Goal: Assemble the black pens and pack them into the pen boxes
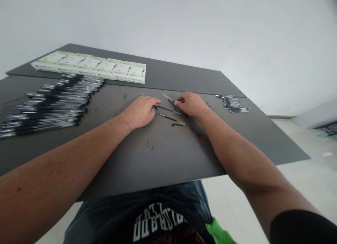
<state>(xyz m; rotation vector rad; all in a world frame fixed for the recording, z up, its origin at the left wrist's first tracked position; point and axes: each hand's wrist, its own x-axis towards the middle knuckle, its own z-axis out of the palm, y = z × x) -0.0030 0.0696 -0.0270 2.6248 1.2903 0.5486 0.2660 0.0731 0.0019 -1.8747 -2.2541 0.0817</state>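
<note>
My left hand point(141, 112) is over the middle of the table, thumb and forefinger closed around the dark end of a thin pen refill point(168, 109) whose pale end points right. Facing it, my right hand point(192, 103) has its fingers pinched together at slim, clear pen parts point(170, 99); what exactly they grip is hidden. Between the hands and closer to me lies another refill point(171, 119), black with a yellow band. Beside it is a small black-and-clear pen piece point(178, 124). A short dark piece point(196, 132) rests below my right wrist.
Many clear-and-black pens point(56, 103) lie in a long row at left. Behind them stands a line of white-green boxes point(105, 67). A smaller group of pens point(233, 103) is at right. Dark scraps point(150, 145) dot the grey table point(168, 160), whose front edge is near my body.
</note>
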